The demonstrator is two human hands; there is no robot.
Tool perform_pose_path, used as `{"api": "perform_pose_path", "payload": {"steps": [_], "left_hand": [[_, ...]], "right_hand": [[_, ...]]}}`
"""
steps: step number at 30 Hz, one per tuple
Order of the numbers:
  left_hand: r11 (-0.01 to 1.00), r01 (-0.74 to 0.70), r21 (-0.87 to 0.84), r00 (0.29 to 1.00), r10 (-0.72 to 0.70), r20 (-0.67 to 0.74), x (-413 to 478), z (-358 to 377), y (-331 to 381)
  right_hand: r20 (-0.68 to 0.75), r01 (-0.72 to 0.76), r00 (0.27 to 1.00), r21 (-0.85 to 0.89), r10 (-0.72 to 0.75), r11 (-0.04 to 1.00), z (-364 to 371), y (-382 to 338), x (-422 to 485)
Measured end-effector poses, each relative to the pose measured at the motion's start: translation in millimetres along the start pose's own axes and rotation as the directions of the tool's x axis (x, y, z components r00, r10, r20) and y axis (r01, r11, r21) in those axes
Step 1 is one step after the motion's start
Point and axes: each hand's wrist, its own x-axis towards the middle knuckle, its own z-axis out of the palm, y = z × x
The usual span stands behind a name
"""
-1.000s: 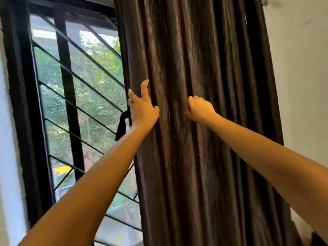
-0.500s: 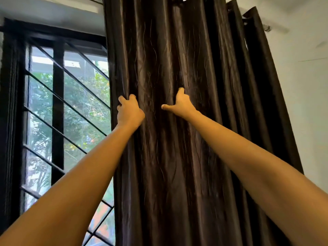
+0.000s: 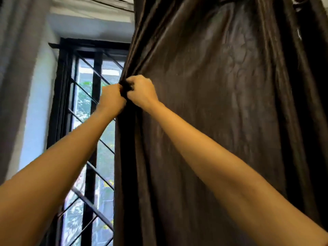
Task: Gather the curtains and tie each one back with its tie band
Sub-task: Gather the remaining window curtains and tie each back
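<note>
A dark brown satin curtain (image 3: pixel 221 112) hangs over the right part of the window and fills most of the head view. Both arms reach up to its left edge. My left hand (image 3: pixel 111 99) and my right hand (image 3: pixel 142 92) are close together there, each with fingers curled round a bunched fold of that edge. The cloth pulls in creases towards the two hands. No tie band shows in this frame.
To the left of the curtain is a black-framed window (image 3: pixel 62 103) with diagonal black grille bars (image 3: pixel 99 176) and green trees outside. A white wall and lintel (image 3: pixel 39 96) stand left of and above it. A grey blurred strip (image 3: pixel 16 68) runs down the far left.
Both hands have moved left and together, from lying apart on the curtain's face to gripping its left edge. The camera has tilted up and to the left.
</note>
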Motion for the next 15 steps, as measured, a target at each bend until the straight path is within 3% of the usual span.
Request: {"api": "perform_pose_path", "payload": {"steps": [4, 6, 9, 11, 13, 15], "left_hand": [[0.997, 0.074, -0.004, 0.985, -0.073, -0.159, -3, -15, -22], [0.998, 0.053, 0.019, 0.984, -0.049, -0.17, -7, -13, -23], [1.0, 0.005, 0.019, 0.994, -0.003, -0.112, -9, -1, -15], [1.0, 0.005, 0.017, 0.998, -0.004, -0.07, -8, 8, -7], [1.0, -0.014, 0.007, 0.999, 0.014, -0.03, -10, 16, 3], [0.999, -0.05, 0.013, 0.999, 0.05, 0.013, -15, 26, 13]], "right_hand": [[0.066, -0.055, 0.997, 0.266, 0.039, 0.962, 13, -14, 14], [0.094, -0.082, 0.994, 0.284, 0.058, 0.955, 8, 2, 13], [0.045, -0.12, 0.992, 0.144, 0.115, 0.982, -3, 35, -4], [-0.044, -0.171, 0.985, -0.049, 0.169, 0.984, -12, 57, -18], [-0.185, -0.255, 0.96, -0.263, 0.21, 0.931, -25, 74, -28], [-0.286, -0.356, 0.92, -0.324, 0.267, 0.877, -41, 89, -34]]}}
